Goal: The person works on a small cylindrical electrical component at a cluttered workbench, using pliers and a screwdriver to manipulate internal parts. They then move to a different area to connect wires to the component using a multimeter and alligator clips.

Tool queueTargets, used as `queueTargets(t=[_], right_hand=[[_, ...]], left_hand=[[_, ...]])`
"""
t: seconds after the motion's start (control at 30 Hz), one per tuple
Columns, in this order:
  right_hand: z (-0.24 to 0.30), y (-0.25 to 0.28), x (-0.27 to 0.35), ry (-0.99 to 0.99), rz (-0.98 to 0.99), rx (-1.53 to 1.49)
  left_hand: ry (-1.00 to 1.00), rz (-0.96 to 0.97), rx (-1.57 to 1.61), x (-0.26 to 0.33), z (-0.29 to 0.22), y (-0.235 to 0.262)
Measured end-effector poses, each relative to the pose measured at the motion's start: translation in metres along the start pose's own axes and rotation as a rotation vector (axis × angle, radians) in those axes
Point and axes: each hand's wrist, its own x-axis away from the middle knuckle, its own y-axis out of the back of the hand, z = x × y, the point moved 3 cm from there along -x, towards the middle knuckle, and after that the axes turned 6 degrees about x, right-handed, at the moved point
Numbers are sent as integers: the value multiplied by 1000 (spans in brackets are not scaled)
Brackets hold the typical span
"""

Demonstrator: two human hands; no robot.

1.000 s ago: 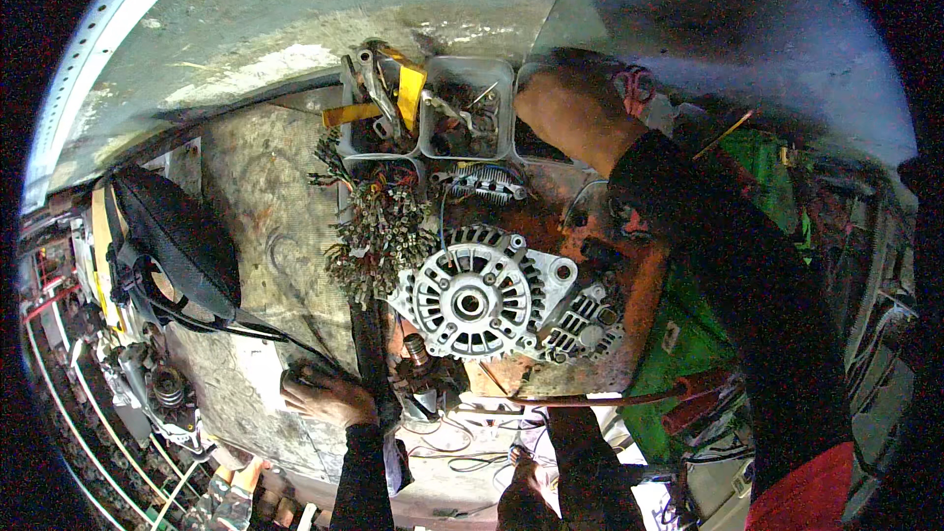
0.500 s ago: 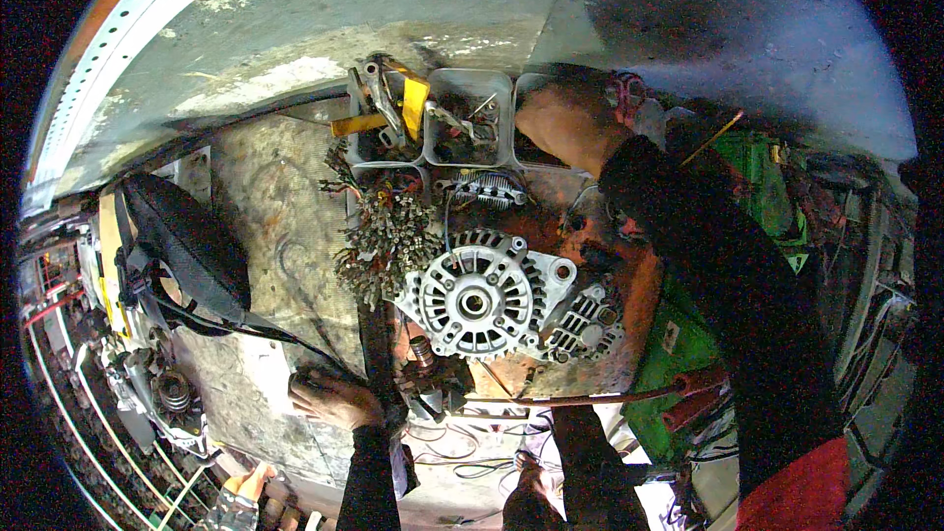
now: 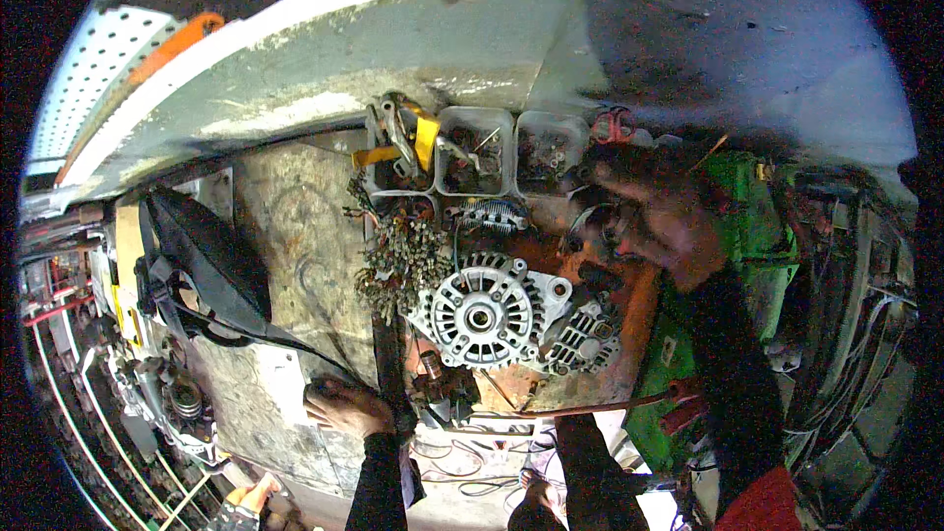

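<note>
My left hand [image 3: 349,408] rests on the worn bench top near its front edge, fingers lying flat beside a black strap. My right hand [image 3: 657,218] is over the bench's right side, past the bins, smeared by motion; whether it holds anything cannot be made out. Between my arms lies a silver alternator housing [image 3: 481,319] with a round slotted face. A finned rectifier plate [image 3: 584,339] touches its right side. Behind it sits another finned metal part [image 3: 489,215]. To its left is a heap of small metal-ended wired pieces [image 3: 401,265].
Clear plastic bins [image 3: 474,149] of small parts line the back, one holding a yellow-marked tool [image 3: 427,143]. A black bag [image 3: 211,261] lies left. A dark-bodied part with a copper coil [image 3: 433,366] sits at the front edge. A green metal case [image 3: 755,236] stands right.
My right hand has come out of the right-hand bin and moved right and toward me. My left hand stays on the bench. The whole view has shifted slightly.
</note>
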Motion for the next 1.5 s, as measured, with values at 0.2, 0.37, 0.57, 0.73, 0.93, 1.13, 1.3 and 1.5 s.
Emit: queueTargets(t=[0.2, 0.37, 0.57, 0.73, 0.93, 1.13, 1.3, 1.5], right_hand=[[-16, -16, 11, 204, 136, -299], [-11, -14, 19, 413, 2, 220], [-2, -17, 39, 241, -46, 117], [11, -29, 50, 488, -98, 556], [10, -38, 68, 473, -84, 384], [-40, -52, 87, 248, -152, 224], [-99, -69, 110, 66, -144, -74], [-128, -60, 112, 33, -251, -183]], left_hand=[[-53, 14, -30, 1, 7, -4], [-88, -25, -41, 1, 3, -3], [-83, -7, -78, 3, 4, -6], [-56, 23, -35, 2, 20, -14], [-204, -121, -110, 3, 22, -17], [-117, -15, -70, 4, 13, -10], [-112, -26, -42, 2, 0, -1], [-84, 0, -36, 2, -5, 1]])
